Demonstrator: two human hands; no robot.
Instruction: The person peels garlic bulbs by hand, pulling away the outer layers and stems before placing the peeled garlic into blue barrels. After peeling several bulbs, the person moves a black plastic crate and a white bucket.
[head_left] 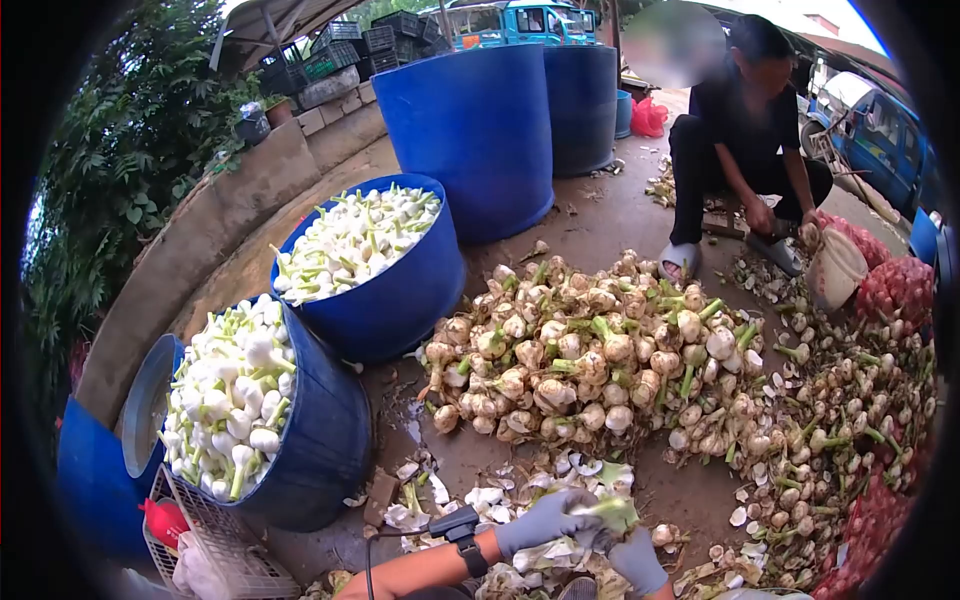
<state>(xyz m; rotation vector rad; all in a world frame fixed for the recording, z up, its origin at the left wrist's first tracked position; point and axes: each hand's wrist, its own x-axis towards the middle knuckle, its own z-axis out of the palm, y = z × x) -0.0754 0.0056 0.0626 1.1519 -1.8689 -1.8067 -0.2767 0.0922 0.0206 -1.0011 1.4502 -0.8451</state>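
Observation:
Grey gloves cover both of my hands at the bottom of the head view. My left hand (545, 520), with a black watch (470, 556) on the wrist, closes its fingers on a garlic bulb (612, 511) whose pale green and white outer layers show. Close against it on the right is my right hand (638, 562), its fingers curled in toward the garlic; what they grip is hidden. White and green peelings (545, 556) lie below and around both hands. Just beyond is a big heap of unpeeled garlic (560, 360) with dirty skins and cut green stems.
Two blue tubs (330, 430) (410, 290) of clean white garlic stand at left, near a plastic crate (225, 560). Taller blue tubs (470, 140) rise behind. Another person (765, 150) squats at back right beside red net sacks (895, 290). More garlic (810, 450) spreads along the right.

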